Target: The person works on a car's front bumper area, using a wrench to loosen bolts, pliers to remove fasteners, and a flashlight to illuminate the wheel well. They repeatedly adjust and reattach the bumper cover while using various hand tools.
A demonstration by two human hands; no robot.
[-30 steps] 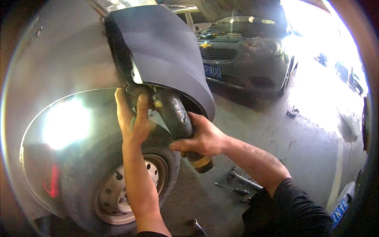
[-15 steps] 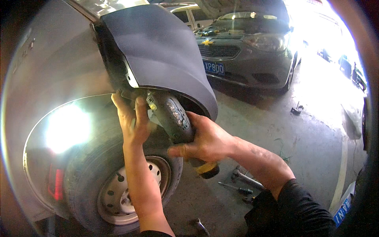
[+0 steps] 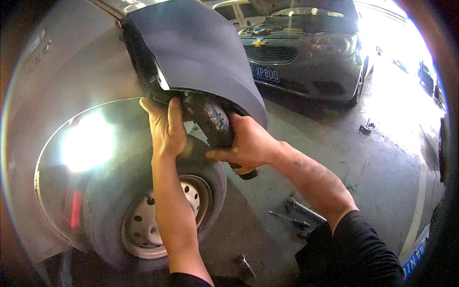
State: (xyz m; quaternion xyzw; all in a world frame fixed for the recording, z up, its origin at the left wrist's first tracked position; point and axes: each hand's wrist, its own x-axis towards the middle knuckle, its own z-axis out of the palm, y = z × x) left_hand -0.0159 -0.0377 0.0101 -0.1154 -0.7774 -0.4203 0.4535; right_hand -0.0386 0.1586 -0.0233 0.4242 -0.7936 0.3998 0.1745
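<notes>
Held in the right hand point(image 3: 251, 143), a dark handheld power tool point(image 3: 216, 119), just under the lower edge of a curved grey panel point(image 3: 196, 48) at the corner of a car body point(image 3: 71, 71). Right fingers wrapped around the tool's body, from its right side, thumb reaching left across it. Immediately left of that grip, the tool; right hand the nearer, in contact. Just left of the tool's head, the left hand point(image 3: 167, 129), raised to the same edge, with thumb and one finger wide apart, pointing up, tips in shadow; impossible to tell if holding anything or touching the tool.

Long axis of the tool on a slant: head pointing up and left, toward the left hand and the dark gap under the panel, tip hidden; yellow-banded end down and right.

Below the hands, a wheel point(image 3: 141, 229). On the floor point(image 3: 277, 258) at right, a screwdriver point(image 3: 289, 218) beside a long-handled metal tool point(image 3: 306, 209); nearer, a wrench point(image 3: 247, 267). Far right, a parked dark car point(image 3: 277, 43).
</notes>
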